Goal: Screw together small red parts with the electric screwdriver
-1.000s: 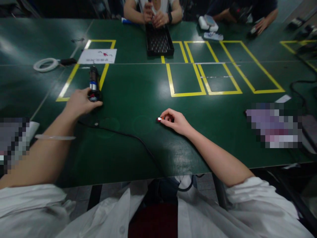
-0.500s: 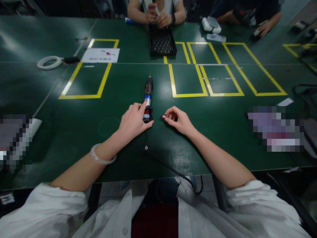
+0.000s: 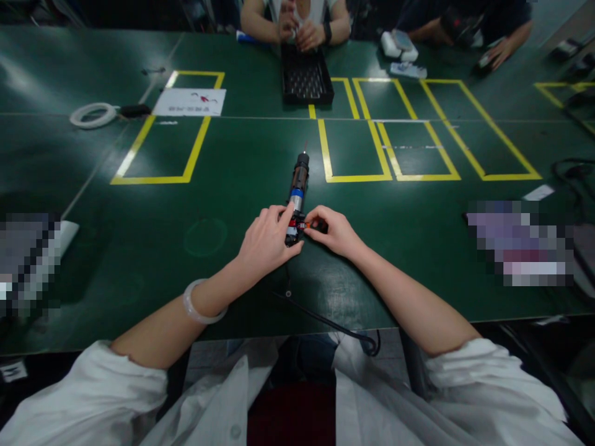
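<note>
Look first to the cylindrical tool, seemingly lying on the green table, thin tip pointing away. At the tool's left, note the left hand, thumb and fingers clamped about the near end; could let it roll or swing through a slack or lopsided grip. At the tool's right, note the right hand, fingertips together on a small red-and-orange piece; cannot tell whether touching the tool. Could slip or twist out of so narrow a pinch, or get misaligned because partly hidden by fingers. On the tool's near side, mind the black cable, drooping over the edge; could snag if tugged.
</note>
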Demonstrator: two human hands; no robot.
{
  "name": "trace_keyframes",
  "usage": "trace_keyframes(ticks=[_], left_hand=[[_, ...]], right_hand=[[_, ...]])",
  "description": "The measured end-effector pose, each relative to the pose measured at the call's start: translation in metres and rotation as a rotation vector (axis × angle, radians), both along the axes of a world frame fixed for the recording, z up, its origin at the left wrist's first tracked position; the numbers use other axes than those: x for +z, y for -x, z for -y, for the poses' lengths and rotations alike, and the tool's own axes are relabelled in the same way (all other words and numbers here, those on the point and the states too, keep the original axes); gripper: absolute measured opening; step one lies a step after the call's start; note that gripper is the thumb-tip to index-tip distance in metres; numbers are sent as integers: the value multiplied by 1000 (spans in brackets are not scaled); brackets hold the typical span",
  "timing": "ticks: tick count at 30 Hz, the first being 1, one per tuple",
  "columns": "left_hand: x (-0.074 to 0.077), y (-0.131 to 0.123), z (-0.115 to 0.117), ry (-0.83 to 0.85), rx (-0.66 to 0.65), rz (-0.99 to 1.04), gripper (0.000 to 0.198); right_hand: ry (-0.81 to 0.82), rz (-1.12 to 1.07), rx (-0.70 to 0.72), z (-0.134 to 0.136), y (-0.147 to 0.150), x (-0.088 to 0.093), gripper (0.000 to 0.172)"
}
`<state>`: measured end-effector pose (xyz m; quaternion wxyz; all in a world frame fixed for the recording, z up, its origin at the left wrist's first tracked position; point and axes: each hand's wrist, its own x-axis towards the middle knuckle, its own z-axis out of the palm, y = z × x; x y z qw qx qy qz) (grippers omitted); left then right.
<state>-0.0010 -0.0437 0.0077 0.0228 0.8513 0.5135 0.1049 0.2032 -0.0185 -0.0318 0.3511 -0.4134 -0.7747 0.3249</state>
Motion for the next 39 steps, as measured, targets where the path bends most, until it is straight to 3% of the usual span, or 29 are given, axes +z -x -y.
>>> trace_keyframes(ticks=[5,12,18,27,34,39], left_hand=[[0,-1,3,8,-1,-18,72],[4,-4,5,45,52,-63,76],[6,-10,-1,70,91,-85,77],[7,-14,-10,55,141,-129,75],[9,3,-16,64,140,-158,74],[8,38,-27,77,211,-175,77]], right_hand=[[-45,-8,5,1,1,0,9],[36,-71,-26,4,2,2,14],[49,-112,-86,7,1,5,6],[90,-186,-36,9,-2,4,16],[97,-176,26,6,-4,2,19],[111,-177,23,5,-5,2,16]])
